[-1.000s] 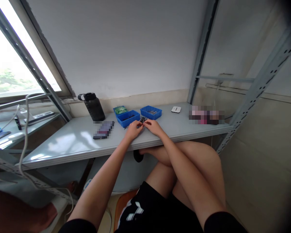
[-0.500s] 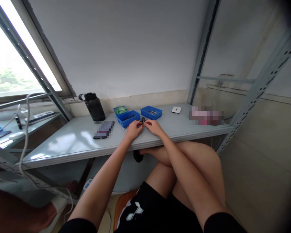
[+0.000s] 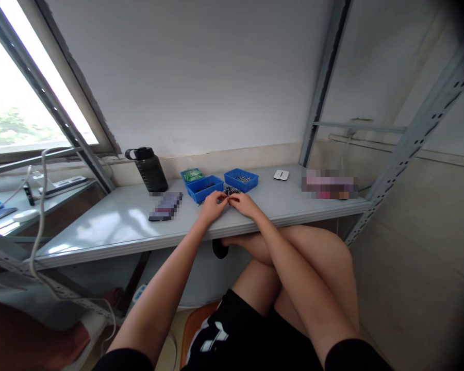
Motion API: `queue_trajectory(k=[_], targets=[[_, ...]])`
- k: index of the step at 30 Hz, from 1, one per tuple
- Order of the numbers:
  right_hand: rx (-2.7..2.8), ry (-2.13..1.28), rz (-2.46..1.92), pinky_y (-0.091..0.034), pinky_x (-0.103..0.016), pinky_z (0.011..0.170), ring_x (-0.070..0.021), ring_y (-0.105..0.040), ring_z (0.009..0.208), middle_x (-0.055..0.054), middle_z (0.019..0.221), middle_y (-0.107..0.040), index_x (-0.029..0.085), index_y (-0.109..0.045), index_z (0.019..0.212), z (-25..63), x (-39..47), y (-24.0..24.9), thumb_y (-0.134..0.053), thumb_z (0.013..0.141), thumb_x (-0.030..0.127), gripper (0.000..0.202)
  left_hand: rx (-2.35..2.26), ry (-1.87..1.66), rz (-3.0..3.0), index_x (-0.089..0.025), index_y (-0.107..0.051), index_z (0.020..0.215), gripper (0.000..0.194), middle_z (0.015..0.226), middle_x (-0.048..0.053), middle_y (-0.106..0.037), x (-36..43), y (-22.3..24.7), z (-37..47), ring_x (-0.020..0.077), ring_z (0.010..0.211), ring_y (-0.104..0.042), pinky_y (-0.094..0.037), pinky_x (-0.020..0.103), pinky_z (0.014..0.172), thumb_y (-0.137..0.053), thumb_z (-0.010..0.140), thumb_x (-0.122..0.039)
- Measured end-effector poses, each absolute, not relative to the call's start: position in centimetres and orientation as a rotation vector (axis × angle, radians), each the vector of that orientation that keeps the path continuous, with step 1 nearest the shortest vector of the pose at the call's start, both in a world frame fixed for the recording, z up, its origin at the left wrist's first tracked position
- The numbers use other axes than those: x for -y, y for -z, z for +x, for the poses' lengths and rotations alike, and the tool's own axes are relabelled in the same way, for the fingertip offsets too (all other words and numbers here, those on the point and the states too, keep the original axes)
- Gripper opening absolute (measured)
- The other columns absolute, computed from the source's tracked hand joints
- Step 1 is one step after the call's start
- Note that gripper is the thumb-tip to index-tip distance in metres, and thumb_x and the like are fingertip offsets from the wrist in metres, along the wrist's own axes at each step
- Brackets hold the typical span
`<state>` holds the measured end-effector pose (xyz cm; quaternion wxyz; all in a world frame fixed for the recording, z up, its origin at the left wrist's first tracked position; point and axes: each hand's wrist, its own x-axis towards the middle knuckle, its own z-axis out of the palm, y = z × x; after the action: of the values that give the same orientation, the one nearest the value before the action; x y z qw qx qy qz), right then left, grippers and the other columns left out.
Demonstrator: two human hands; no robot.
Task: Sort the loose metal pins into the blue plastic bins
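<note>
My left hand [image 3: 215, 204] and my right hand [image 3: 243, 203] meet fingertip to fingertip just above the table. Both are closed in a pinch, and whatever lies between the fingers is too small to name. Right behind the fingertips is a pile of small black and silver pieces [image 3: 234, 190]. A blue bin [image 3: 204, 196] with dark small parts stands beyond my left hand. Behind my right hand is another blue bin [image 3: 243, 184], holding thin silver metal pieces. A third blue bin [image 3: 184, 178] at the back holds a green packet [image 3: 193, 174].
A dark water bottle [image 3: 151, 170] and a phone [image 3: 166, 207] are on the table [image 3: 112, 221] to the left. A white square device [image 3: 281, 175] and a blurred pink item [image 3: 328, 184] lie to the right. Metal shelf posts [image 3: 325, 77] frame the table. Another person's leg [image 3: 34, 335] shows at lower left.
My fingers have shifted only slightly, and the hands stay together at the same spot. Slightly more of the pile shows behind my right hand. The bins have not moved.
</note>
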<state>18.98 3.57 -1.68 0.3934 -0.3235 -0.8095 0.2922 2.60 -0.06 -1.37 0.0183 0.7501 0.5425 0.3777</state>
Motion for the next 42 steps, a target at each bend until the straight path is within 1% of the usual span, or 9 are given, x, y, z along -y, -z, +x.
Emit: queue_trajectory(k=[4, 9, 13, 16, 19, 25, 29, 36, 42], targets=[[2.029, -0.743, -0.839, -0.044, -0.027, 0.074, -0.0171, -0.060, 0.076, -0.003, 0.083, -0.071, 0.019, -0.071, 0.089, 18.96, -3.52, 1.61, -0.053, 0.083, 0.022, 0.019, -1.694, -1.188, 2.276, -0.014, -0.062, 0.100, 0.021, 0.097, 0.005, -0.065, 0.09, 1.37, 2.63, 0.0167, 0.086, -0.063, -0.054, 0.036, 0.077, -0.055, 0.092, -0.032], [1.981, -0.750, -0.872, -0.042, -0.025, 0.066, -0.0147, -0.057, 0.068, -0.002, 0.074, -0.067, 0.018, -0.069, 0.082, 18.98, -3.32, 1.48, -0.048, 0.087, 0.032, 0.026, -1.710, -1.212, 2.215, -0.013, -0.061, 0.103, 0.023, 0.096, 0.005, -0.065, 0.09, 1.45, 2.58, 0.0164, 0.084, -0.063, -0.054, 0.036, 0.076, -0.055, 0.092, -0.033], [1.958, -0.749, -0.882, -0.041, -0.024, 0.065, -0.0146, -0.056, 0.069, -0.002, 0.073, -0.066, 0.018, -0.067, 0.077, 19.01, -3.25, 1.45, -0.049, 0.087, 0.039, 0.030, -1.698, -1.201, 2.215, -0.013, -0.061, 0.103, 0.024, 0.096, 0.005, -0.065, -0.01, 1.53, 2.54, 0.0162, 0.083, -0.063, -0.054, 0.036, 0.076, -0.055, 0.092, -0.034], [1.943, -0.747, -0.890, -0.041, -0.024, 0.065, -0.0153, -0.056, 0.069, -0.002, 0.072, -0.066, 0.018, -0.067, 0.077, 18.99, -3.38, 1.54, -0.049, 0.087, 0.041, 0.031, -1.676, -1.170, 2.241, -0.013, -0.061, 0.102, 0.023, 0.096, 0.005, -0.065, -0.04, 1.56, 2.52, 0.0160, 0.083, -0.063, -0.054, 0.036, 0.076, -0.054, 0.092, -0.033], [1.933, -0.746, -0.897, -0.041, -0.025, 0.065, -0.0157, -0.056, 0.069, -0.002, 0.070, -0.065, 0.018, -0.066, 0.076, 18.97, -3.51, 1.62, -0.049, 0.086, 0.040, 0.030, -1.652, -1.131, 2.278, -0.014, -0.062, 0.101, 0.022, 0.096, 0.005, -0.065, 0.02, 1.52, 2.54, 0.0160, 0.083, -0.063, -0.054, 0.036, 0.076, -0.054, 0.092, -0.033], [1.931, -0.762, -0.893, -0.041, -0.025, 0.065, -0.0156, -0.058, 0.068, -0.001, 0.070, -0.066, 0.018, -0.066, 0.076, 18.98, -3.42, 1.55, -0.050, 0.085, 0.033, 0.024, -1.653, -1.073, 2.334, -0.014, -0.062, 0.101, 0.022, 0.097, 0.005, -0.065, 0.04, 1.43, 2.56, 0.0165, 0.085, -0.063, -0.054, 0.037, 0.078, -0.055, 0.092, -0.033], [1.925, -0.786, -0.878, -0.043, -0.025, 0.066, -0.0158, -0.059, 0.070, -0.001, 0.072, -0.067, 0.018, -0.066, 0.078, 18.94, -3.46, 1.62, -0.051, 0.085, 0.035, 0.023, -1.664, -1.046, 2.364, -0.014, -0.062, 0.102, 0.022, 0.099, 0.006, -0.065, 0.01, 1.45, 2.51, 0.0167, 0.086, -0.063, -0.053, 0.037, 0.078, -0.054, 0.092, -0.033], [1.880, -0.794, -0.903, -0.045, -0.025, 0.065, -0.0156, -0.060, 0.069, -0.002, 0.070, -0.067, 0.018, -0.065, 0.078, 18.85, -3.83, 1.92, -0.051, 0.082, 0.027, 0.017, -1.698, -1.001, 2.395, -0.014, -0.062, 0.103, 0.022, 0.101, 0.006, -0.064, -0.06, 1.53, 2.53, 0.0172, 0.088, -0.062, -0.053, 0.038, 0.079, -0.055, 0.092, -0.032], [1.858, -0.800, -0.917, -0.045, -0.025, 0.066, -0.0158, -0.061, 0.068, -0.002, 0.069, -0.067, 0.018, -0.064, 0.077, 18.84, -3.81, 1.95, -0.052, 0.082, 0.027, 0.016, -1.719, -0.981, 2.402, -0.015, -0.061, 0.104, 0.022, 0.104, 0.007, -0.064, -0.08, 1.54, 2.45, 0.0176, 0.090, -0.062, -0.053, 0.038, 0.081, -0.055, 0.092, -0.032]])
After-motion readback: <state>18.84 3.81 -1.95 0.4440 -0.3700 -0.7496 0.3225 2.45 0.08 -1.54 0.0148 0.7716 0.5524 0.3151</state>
